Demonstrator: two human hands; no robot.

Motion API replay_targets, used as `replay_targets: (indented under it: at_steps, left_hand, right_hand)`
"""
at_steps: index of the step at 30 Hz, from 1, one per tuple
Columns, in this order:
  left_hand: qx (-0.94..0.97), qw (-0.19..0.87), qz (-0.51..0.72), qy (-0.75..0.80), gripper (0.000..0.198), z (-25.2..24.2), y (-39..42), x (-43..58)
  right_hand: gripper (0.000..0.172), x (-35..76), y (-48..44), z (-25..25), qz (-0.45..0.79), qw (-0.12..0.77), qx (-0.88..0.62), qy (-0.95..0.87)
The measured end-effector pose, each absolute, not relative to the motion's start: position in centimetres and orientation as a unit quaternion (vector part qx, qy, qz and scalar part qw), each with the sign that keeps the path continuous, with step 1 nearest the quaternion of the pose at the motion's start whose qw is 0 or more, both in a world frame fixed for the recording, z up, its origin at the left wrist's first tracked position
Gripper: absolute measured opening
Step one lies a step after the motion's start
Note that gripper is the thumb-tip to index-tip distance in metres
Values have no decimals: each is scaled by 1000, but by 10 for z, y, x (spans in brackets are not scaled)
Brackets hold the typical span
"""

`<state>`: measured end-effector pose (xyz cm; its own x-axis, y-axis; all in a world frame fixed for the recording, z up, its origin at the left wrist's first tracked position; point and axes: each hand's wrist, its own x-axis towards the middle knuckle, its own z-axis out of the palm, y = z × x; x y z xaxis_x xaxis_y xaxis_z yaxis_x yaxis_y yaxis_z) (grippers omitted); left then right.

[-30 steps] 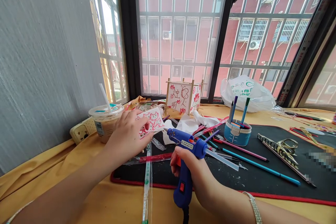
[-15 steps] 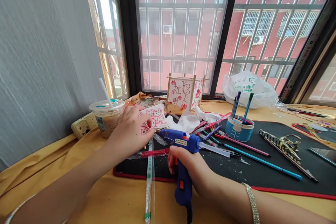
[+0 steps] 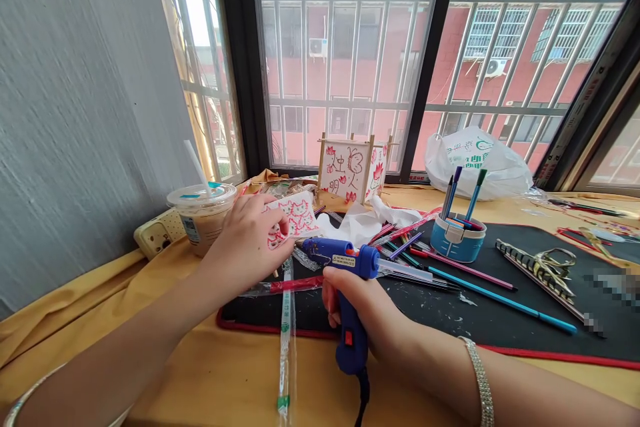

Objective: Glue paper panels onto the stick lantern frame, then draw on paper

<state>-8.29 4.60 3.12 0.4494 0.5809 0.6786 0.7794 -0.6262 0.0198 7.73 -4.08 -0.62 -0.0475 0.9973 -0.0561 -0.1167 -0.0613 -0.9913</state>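
A left hand is pinching a red-patterned card between curled fingers and thumb, hiding its left end; a blue glue gun is pointing at it, contact indistinguishable from here, a right hand firmly wrapping its handle, the cord leaving view.

One round blue-and-white holder has three upright dark-ended markers inside, one blue plastic glue gun left, one white plastic bag behind.
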Motion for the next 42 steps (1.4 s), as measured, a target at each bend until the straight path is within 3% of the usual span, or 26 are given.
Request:
replay_targets:
  at_steps: [42]
  left_hand:
    - [-841,168,-338,-388,16,27,53,-88]
  right_hand:
    - [33,80,-37,-6,530,525,-529,-404]
